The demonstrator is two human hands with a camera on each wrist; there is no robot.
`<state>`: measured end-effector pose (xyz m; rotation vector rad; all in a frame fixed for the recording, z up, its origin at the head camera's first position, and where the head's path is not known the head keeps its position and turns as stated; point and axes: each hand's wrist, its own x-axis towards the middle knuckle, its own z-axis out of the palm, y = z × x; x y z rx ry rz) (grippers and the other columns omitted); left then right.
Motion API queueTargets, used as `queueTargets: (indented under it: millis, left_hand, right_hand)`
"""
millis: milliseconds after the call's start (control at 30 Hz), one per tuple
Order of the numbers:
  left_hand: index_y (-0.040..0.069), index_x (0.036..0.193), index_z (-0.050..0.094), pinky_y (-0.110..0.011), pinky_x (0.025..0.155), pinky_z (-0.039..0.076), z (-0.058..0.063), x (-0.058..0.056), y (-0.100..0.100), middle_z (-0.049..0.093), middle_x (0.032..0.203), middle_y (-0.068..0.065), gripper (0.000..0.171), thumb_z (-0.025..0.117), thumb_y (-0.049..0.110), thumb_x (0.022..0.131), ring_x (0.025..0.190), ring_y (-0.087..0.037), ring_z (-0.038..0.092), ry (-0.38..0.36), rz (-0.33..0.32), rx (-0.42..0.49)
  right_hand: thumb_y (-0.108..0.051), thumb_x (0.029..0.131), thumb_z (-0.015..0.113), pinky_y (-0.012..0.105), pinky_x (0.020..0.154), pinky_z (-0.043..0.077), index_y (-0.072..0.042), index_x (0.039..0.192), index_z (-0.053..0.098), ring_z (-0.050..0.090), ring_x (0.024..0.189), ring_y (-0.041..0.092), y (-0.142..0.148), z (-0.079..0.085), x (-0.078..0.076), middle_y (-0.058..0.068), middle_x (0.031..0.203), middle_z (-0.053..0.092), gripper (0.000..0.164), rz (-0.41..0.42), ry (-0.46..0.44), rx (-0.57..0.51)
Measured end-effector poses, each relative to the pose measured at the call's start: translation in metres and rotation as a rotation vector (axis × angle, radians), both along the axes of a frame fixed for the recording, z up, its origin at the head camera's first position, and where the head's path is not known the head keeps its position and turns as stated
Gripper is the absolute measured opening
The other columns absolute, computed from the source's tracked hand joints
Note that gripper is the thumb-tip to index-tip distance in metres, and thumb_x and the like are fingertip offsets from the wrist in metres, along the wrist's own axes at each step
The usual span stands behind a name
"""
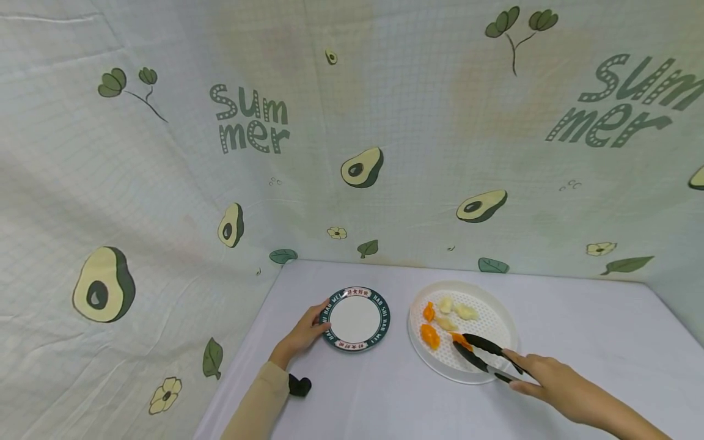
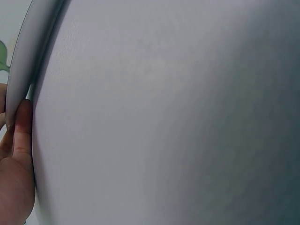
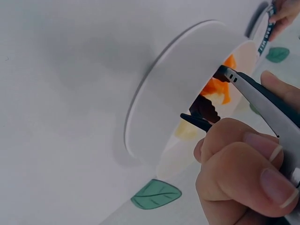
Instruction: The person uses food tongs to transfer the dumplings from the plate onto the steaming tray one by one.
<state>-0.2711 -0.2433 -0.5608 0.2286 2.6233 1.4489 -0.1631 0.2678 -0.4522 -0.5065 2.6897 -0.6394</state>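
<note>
My left hand pinches the left rim of a round plate with a green lettered border. In the left wrist view, the thumb lies along one side of the plate's rim and fingertips show on the other. My right hand grips black-tipped metal tongs over a round white tray with a perforated base. Their tips are spread around an orange piece in the tray. Other orange pieces and pale yellow pieces lie farther in. Whether the tips touch the piece is unclear.
White cloth covers the table. A dark heart-shaped thing shows beside the left sleeve. Printed fabric with avocados and lettering hangs behind the table and along its left side. The plate is left of the tray, with a gap between them.
</note>
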Motion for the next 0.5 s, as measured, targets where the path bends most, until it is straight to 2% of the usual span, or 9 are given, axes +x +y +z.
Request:
queueTargets:
  millis: [133,300,500]
  left_hand:
    - [0.005,0.156,0.031,-0.055,0.115,0.026,0.001,0.0,0.0,0.037,0.15,-0.024,0.064,0.06,0.009,0.099,0.138,-0.039,0.034,0.01,-0.016,-0.004]
    - [0.004,0.156,0.031,-0.055,0.115,0.025,0.0,0.001,0.0,0.037,0.15,-0.023,0.063,0.06,0.008,0.099,0.139,-0.039,0.033,0.013,-0.017,0.0]
    - [0.006,0.156,0.033,-0.055,0.115,0.025,0.0,0.0,-0.001,0.037,0.151,-0.023,0.063,0.061,0.011,0.099,0.139,-0.039,0.033,0.012,-0.003,-0.009]
  right_hand:
    - [-0.037,0.093,0.067,0.066,0.088,0.047,0.01,0.14,0.048,0.056,0.112,0.05,0.001,-0.001,-0.001,0.028,0.12,0.062,0.069,0.007,-0.004,-0.021]
    - [-0.037,0.093,0.068,0.064,0.086,0.049,0.011,0.141,0.047,0.059,0.11,0.047,0.002,0.002,-0.001,0.027,0.118,0.063,0.071,-0.003,-0.008,-0.047]
    - [-0.037,0.095,0.065,0.062,0.086,0.05,0.013,0.141,0.045,0.058,0.111,0.049,0.002,0.012,-0.001,0.031,0.119,0.062,0.071,0.017,0.097,-0.079]
